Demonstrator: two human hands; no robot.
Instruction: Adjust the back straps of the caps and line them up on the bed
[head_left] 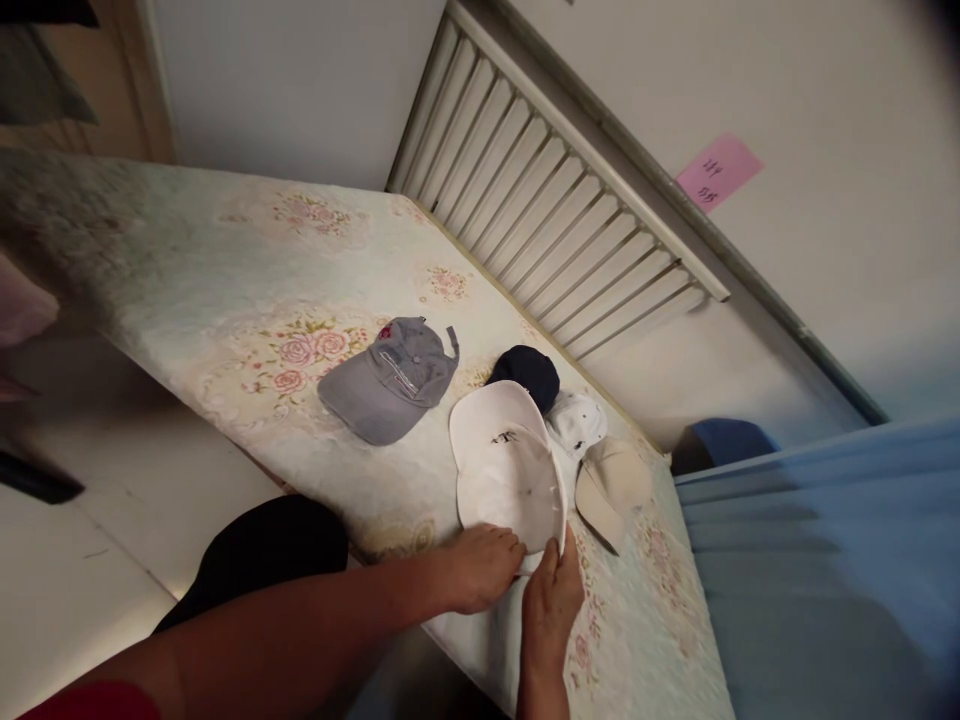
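A white baseball cap [517,470] with a small dark emblem is tipped so that its hollow inside faces up at me. My left hand [487,568] is closed on its near edge, fingers curled over the rim. Gripping the right side of the same rim is my right hand [553,590], its thumb at the edge. Just behind the cap lie a navy cap [531,370], a smaller-looking white cap [579,422] and a beige cap [622,478]. A grey cap [401,375] with a light logo and a loose back strap rests to the left.
The caps lie on a surface with a pale floral cover [360,265]. A radiator [555,195] runs along the wall behind it, and a pink note [720,170] hangs above. Blue fabric [810,570] borders the right side. A dark-clothed knee [277,540] shows lower left.
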